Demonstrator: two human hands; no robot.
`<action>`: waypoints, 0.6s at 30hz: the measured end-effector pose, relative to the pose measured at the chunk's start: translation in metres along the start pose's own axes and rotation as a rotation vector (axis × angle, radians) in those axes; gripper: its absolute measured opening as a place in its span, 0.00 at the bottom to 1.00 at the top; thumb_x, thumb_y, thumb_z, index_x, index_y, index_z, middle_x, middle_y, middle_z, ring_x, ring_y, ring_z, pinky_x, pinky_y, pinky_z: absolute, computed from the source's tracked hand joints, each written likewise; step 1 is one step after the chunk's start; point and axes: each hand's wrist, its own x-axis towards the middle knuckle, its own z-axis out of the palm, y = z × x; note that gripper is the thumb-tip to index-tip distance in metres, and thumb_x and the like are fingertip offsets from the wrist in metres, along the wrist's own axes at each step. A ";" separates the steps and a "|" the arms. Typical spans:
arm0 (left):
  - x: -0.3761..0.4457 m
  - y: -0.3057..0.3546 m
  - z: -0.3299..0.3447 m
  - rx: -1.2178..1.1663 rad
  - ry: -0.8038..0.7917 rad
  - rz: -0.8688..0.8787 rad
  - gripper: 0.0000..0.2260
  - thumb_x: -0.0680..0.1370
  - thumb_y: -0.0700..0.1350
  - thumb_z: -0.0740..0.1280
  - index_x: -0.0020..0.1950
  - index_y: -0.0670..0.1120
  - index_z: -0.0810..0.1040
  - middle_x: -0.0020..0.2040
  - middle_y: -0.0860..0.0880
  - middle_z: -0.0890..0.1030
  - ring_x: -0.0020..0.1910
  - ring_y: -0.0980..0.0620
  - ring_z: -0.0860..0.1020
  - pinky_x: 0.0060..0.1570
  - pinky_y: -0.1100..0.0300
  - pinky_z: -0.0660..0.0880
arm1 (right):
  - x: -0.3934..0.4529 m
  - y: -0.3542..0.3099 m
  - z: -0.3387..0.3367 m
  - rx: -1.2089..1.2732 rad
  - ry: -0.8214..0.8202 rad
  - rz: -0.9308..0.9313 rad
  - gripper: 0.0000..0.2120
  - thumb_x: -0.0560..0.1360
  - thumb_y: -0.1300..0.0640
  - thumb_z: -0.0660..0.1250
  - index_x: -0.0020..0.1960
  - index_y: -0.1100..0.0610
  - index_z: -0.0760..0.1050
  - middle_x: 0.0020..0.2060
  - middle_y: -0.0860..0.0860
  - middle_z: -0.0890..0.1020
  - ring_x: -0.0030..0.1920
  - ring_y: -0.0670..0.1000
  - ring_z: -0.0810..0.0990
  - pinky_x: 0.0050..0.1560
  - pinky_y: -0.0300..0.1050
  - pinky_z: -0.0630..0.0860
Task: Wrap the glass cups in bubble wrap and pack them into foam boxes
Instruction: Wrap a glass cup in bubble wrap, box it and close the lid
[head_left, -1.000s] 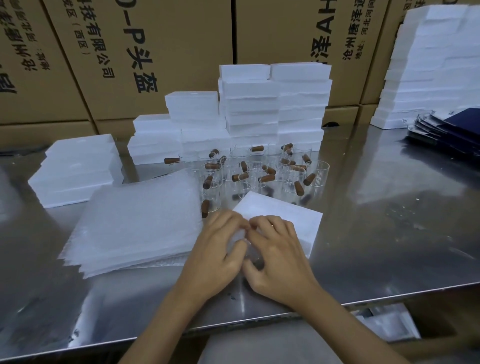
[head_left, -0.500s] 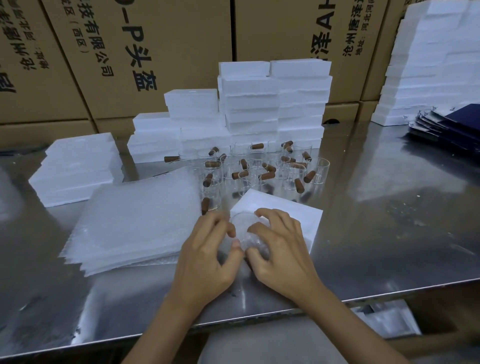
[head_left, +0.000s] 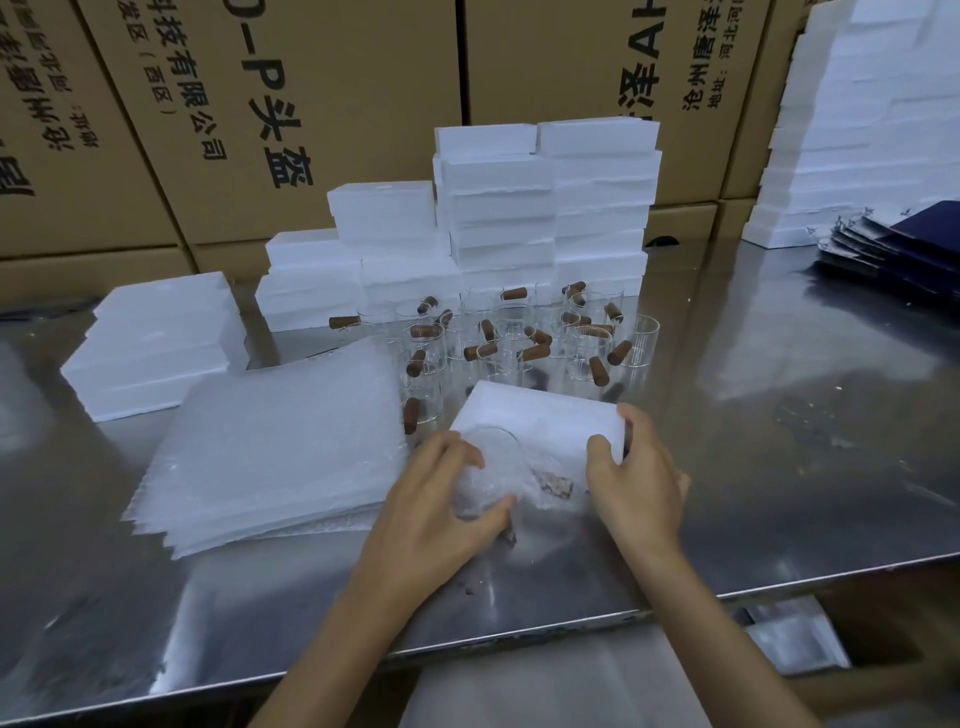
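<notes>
Under my arms runs a shiny steel counter (head_left: 779, 467), smeared with reflections, and behind it a wall of brown cardboard cartons (head_left: 322, 93) printed with black characters closes off the room. Against those cartons I see stepped stacks of white foam boxes (head_left: 545, 208), another low stack (head_left: 156, 343) at far left, and a tall pile of the same foam (head_left: 857, 130) at far right beside some dark blue folded cases (head_left: 904, 244). Between the central stacks and me stands a crowd of clear glass cups (head_left: 519, 332) with brown wooden handles, packed close together and some lying over, blocking the way to the boxes behind. Left of my hands lies a thick pile of bubble wrap sheets (head_left: 275, 452). Directly before me sits one foam box (head_left: 550, 426), slightly askew. My left hand (head_left: 431, 509) has its fingers and thumb curled round a wrapped cup (head_left: 488, 478), which lies tilted at the near left corner of that box, its rim showing through the wrap. My right hand (head_left: 634, 478) grips the right end of the same box, thumb on top and fingers bent over its far edge. A loose tail of wrap lies between my hands.
</notes>
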 end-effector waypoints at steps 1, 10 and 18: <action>0.000 0.002 -0.003 -0.028 0.045 0.005 0.15 0.71 0.59 0.72 0.52 0.56 0.71 0.56 0.63 0.69 0.57 0.64 0.71 0.50 0.70 0.70 | 0.003 0.000 0.000 -0.001 -0.019 -0.003 0.21 0.78 0.54 0.61 0.71 0.50 0.69 0.64 0.52 0.79 0.66 0.56 0.73 0.70 0.49 0.56; 0.046 0.022 -0.008 -0.235 0.135 -0.191 0.37 0.73 0.59 0.73 0.75 0.67 0.54 0.74 0.62 0.65 0.71 0.60 0.67 0.68 0.59 0.67 | 0.007 0.000 -0.004 0.057 -0.074 -0.036 0.22 0.78 0.58 0.59 0.71 0.48 0.71 0.64 0.52 0.80 0.64 0.57 0.74 0.72 0.49 0.59; 0.047 0.001 0.027 0.044 0.012 -0.210 0.32 0.79 0.58 0.65 0.80 0.51 0.59 0.73 0.51 0.66 0.73 0.52 0.59 0.72 0.60 0.55 | 0.007 0.003 -0.003 0.107 -0.064 -0.038 0.22 0.78 0.58 0.60 0.71 0.48 0.72 0.64 0.49 0.80 0.61 0.54 0.75 0.71 0.46 0.58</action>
